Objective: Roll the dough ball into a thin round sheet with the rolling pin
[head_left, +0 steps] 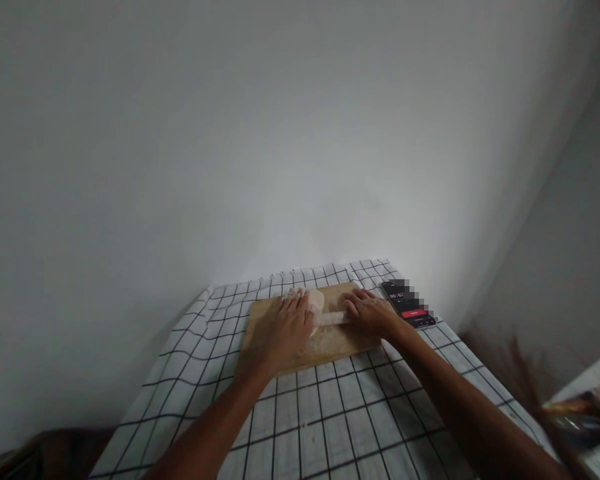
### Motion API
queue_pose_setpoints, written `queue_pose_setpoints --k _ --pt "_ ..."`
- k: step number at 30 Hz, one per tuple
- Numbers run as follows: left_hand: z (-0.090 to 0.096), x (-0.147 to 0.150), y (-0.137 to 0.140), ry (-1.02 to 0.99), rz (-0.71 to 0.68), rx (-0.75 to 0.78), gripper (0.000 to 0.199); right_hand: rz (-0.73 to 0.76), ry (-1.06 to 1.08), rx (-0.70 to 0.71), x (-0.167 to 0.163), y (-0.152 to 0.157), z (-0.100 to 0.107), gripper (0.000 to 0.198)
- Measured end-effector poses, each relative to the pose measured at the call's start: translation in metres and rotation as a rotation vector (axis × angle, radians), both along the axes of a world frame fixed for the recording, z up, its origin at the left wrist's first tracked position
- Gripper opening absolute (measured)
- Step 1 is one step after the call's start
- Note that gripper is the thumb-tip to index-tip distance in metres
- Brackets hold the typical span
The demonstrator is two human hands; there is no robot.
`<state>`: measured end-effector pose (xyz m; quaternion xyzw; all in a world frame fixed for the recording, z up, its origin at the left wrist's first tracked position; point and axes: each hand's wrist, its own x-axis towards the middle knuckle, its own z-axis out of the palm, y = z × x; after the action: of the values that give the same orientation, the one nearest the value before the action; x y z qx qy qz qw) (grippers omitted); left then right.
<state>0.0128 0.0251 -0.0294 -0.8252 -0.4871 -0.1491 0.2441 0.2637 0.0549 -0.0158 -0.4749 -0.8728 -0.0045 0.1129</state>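
On a wooden board [263, 333] lies a flat, pale piece of dough [316, 298]. Across it runs a light rolling pin [331, 319], floured along its length. My left hand [294, 323] lies over the pin's left end, with fingers pointing forward and flour on them; it covers that end and part of the dough. At the other end, my right hand [369, 312] is closed around the pin, hiding its tip. Loose flour is scattered on the board in front of the pin.
A white tablecloth with black grid lines [325, 413] covers the table, which stands against a pale wall [290, 147]. Right of the board lies a phone [405, 305] with a lit timer screen, partly pixelated. Blurred items [580, 417] sit at the lower right.
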Motion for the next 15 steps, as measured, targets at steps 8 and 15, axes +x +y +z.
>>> queue_pose_setpoints --k 8,15 --pt "-0.014 -0.005 -0.034 0.022 -0.111 0.078 0.039 -0.044 0.118 0.144 0.002 -0.068 -0.009 0.040" --pt "-0.008 -0.001 -0.026 -0.086 0.077 -0.013 0.042 -0.195 0.059 0.099 -0.009 -0.015 0.011 0.049"
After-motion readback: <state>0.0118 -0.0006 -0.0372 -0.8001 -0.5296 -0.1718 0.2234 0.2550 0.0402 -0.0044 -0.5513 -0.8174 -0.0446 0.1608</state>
